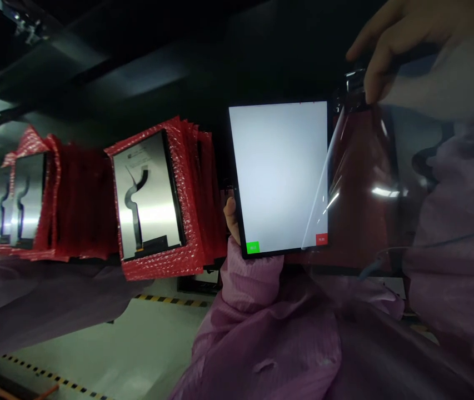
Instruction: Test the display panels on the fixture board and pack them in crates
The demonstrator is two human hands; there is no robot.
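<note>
My left hand [231, 218] grips a display panel [280, 172] by its lower left edge, and most of its fingers are hidden behind it. The panel's screen glows white, with a green box in its lower left corner and a red box in its lower right. At the upper right, my right hand [414, 53] is closed with its fingertips on the top of a sheet of clear film [353, 166]. The bent film hangs down and overlaps the panel's right side. Light glints off the film.
Left of the panel stands a stack of red bubble-wrap sheets [193, 211], with a silver-backed display panel [149, 194] and its flex cable on top. A second such stack [55, 205] sits further left, near another person's sleeve [53, 300]. Yellow-black tape [170, 300] marks the floor.
</note>
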